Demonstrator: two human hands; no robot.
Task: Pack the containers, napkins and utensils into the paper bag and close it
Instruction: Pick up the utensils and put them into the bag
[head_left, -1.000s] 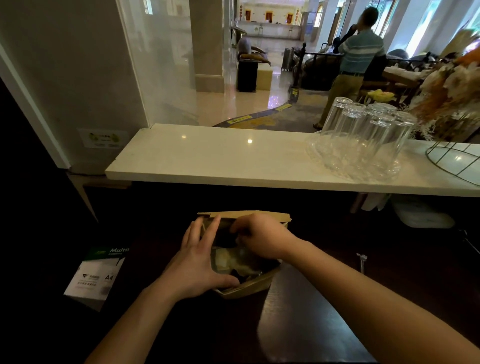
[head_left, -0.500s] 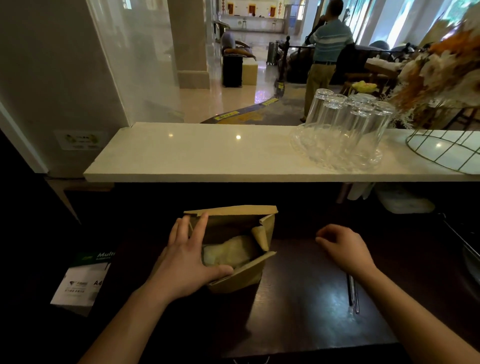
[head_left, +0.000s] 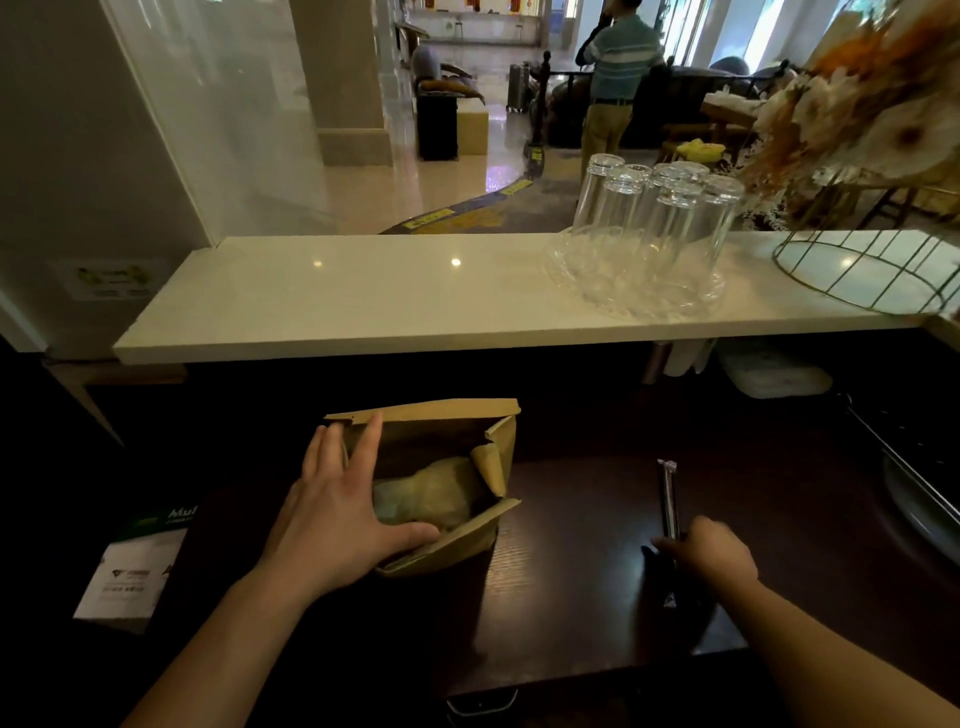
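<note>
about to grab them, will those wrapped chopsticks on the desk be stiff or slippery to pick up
The chopsticks look thin and straight, so probably stiff and light. Their glossy wrapper may slide on the smooth desk. The right hand reaches their near end.

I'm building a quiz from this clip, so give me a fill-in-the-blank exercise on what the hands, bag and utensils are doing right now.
1. The left hand grips the bag by its ____ rim.
2. The bag's top is ____.
3. The right hand touches the wrapped utensils, which lie on the dark ____.
4. The glasses on the white counter stand upside ____.

Missing words: left; open; table; down
</note>
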